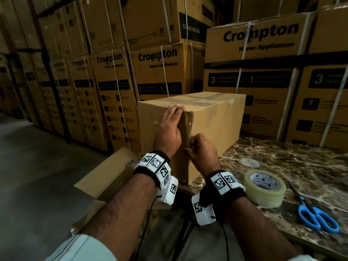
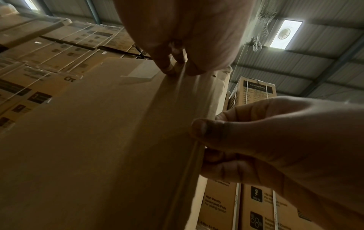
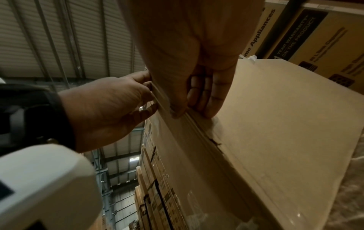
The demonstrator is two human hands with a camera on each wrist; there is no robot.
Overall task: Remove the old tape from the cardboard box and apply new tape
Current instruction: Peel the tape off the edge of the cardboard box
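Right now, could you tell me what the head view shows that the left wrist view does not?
Only the head view shows the tape roll and blue scissors lying on the marble table, beside the cardboard box. Only the left wrist view shows the roof and a skylight. Both show the left hand resting on the box's corner edge and the right hand pinching the old tape there.

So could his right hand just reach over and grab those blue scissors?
Probably yes: the scissors lie in the open beside the tape roll, nothing covering them. But the right hand is busy pinching tape at the box corner.
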